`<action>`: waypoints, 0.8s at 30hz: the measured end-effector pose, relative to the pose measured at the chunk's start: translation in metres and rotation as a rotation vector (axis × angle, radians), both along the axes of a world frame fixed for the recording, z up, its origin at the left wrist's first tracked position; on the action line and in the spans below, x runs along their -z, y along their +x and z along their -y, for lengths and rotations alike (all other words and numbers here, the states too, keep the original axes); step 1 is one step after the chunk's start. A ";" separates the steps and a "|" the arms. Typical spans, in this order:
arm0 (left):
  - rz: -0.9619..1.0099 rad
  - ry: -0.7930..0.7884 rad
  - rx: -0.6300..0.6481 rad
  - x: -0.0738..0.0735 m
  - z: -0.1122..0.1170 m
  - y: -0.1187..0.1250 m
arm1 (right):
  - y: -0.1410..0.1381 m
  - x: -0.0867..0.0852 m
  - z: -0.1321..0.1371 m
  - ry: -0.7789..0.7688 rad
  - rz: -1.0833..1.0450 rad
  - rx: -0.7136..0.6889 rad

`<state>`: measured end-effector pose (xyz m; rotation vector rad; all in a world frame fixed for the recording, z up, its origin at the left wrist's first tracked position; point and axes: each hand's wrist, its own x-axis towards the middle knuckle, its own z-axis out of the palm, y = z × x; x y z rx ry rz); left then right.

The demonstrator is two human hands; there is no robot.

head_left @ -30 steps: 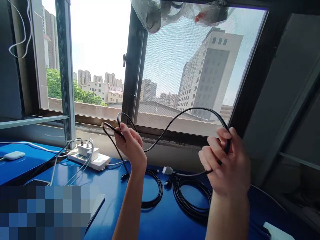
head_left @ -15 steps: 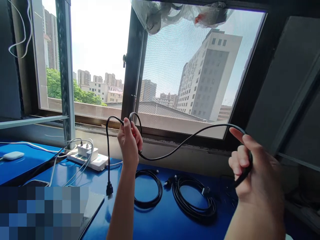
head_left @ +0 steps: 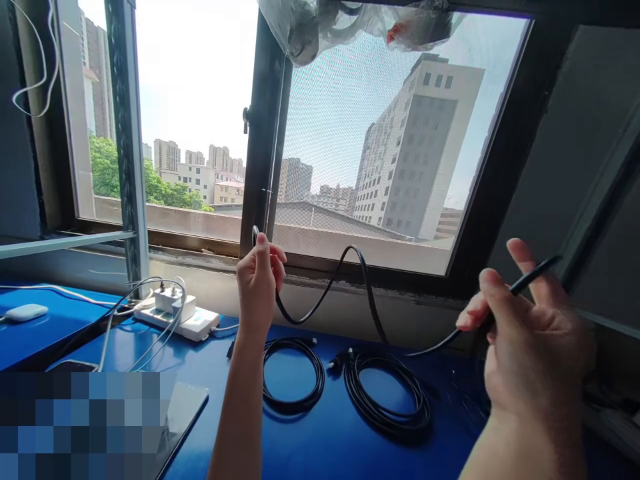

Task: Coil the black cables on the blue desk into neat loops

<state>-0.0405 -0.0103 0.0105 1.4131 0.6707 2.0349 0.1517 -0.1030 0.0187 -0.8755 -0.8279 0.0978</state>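
Note:
My left hand [head_left: 259, 280] is raised in front of the window, fingers closed on one end of a black cable [head_left: 350, 267]. The cable sags, arches up and runs down to my right hand [head_left: 530, 327], which pinches it between thumb and fingers at the right. Its far end sticks out past the right hand. Below the hands, two coiled black cables [head_left: 293, 377] [head_left: 387, 397] lie on the blue table [head_left: 320, 440].
A white power strip [head_left: 177, 317] with plugs and white leads sits on the table at the left. A small white device [head_left: 24, 312] lies far left, a dark phone [head_left: 183, 413] at the front. A window frame [head_left: 263, 133] stands behind, a plastic bag [head_left: 350, 20] hanging above.
My right hand has moved further right, sliding along the cable. The cable's loop over my left hand is gone and its hanging plug end no longer shows.

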 end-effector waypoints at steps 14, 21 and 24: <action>-0.490 -0.012 0.011 0.004 0.009 0.013 | -0.016 0.007 -0.028 -0.122 0.220 -0.109; -0.598 -0.041 0.093 0.007 0.007 0.013 | -0.040 0.004 -0.028 -0.159 0.306 -0.162; -0.617 -0.072 0.151 0.006 0.008 0.016 | -0.047 0.005 -0.028 -0.222 0.428 -0.161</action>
